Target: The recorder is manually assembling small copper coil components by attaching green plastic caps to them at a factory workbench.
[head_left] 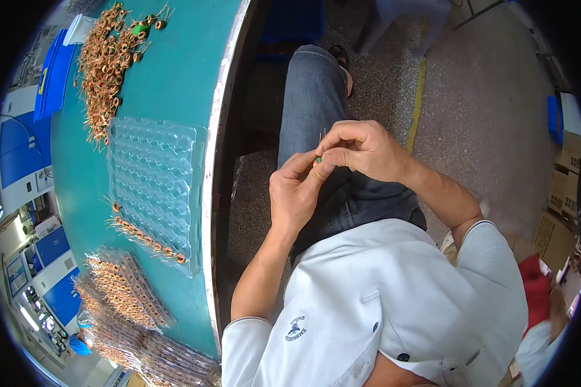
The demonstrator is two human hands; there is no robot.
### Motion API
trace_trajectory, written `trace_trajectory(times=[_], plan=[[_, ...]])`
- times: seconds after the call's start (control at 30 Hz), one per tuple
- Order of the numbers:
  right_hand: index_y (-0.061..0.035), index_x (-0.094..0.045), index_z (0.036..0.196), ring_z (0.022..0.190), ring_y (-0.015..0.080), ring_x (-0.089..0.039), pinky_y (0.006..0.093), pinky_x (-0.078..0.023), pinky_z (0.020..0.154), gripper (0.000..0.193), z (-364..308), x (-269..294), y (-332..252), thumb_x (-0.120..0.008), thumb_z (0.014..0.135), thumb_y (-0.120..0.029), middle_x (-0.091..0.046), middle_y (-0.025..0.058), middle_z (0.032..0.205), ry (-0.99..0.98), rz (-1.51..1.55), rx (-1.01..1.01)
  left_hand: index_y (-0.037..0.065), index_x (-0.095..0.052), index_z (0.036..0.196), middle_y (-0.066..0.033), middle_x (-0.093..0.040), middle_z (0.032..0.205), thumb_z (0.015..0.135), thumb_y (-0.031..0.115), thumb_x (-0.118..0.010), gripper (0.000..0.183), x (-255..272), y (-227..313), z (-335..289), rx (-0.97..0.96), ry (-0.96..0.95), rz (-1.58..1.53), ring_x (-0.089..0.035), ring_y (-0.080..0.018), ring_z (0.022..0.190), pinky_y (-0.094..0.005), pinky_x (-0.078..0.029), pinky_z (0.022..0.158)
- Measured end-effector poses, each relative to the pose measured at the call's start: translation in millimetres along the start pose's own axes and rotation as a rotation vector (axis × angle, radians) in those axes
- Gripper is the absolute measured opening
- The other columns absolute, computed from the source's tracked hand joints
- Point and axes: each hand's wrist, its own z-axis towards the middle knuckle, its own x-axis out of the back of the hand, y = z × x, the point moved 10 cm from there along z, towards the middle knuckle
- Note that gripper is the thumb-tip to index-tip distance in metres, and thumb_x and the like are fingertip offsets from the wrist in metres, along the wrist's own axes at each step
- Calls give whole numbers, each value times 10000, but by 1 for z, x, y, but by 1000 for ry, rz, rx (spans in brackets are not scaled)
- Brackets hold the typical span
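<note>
Teal bench at left carries a copper coil heap and clear tray; over the lap, left hand and right hand pinch one small green-cored coil, fingertips closed. A slip could drop it floorward.

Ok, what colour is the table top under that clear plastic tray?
Teal green; the table top shows best in the head view, around the clear plastic tray.

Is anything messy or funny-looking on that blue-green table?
A bit. The copper coils lie in a loose, tangled heap at the far end of the table, not in rows. The clear tray is mostly unfilled, with a few coils along one edge. Nothing looks broken or spilled.
</note>
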Motion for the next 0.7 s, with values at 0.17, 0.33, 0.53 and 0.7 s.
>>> trace_trajectory(times=[0.17,0.33,0.53,0.7], plan=[[-7,-659,804,654,150,-615,271,-485,583,64,-1,-2,-18,-708,822,-43,-652,77,754,165,-115,243,-30,-724,986,-15,-655,809,872,124,-720,191,2,-8,-8,75,29,-114,-566,-76,731,-220,-458,644],[-9,-633,761,600,150,-570,258,-432,537,84,0,-5,-26,-651,762,74,-598,74,700,302,-154,341,-4,-729,990,-26,-675,798,897,114,-656,167,1,-9,-12,189,40,-315,-570,-77,689,-223,-451,610],[2,-654,962,655,94,-569,211,-441,568,157,48,-44,-70,-716,877,-115,-602,51,743,46,57,396,2,-676,1108,-65,-622,941,884,120,-681,253,88,53,-47,-99,156,-8,-589,-134,877,-257,-465,746],[-11,-670,986,606,132,-557,247,-418,534,141,143,-73,-122,-693,851,-42,-640,86,788,8,-288,529,41,-561,1108,-16,-603,893,898,-22,-602,224,224,83,-98,-179,613,-189,-567,-89,772,-235,-473,722]])
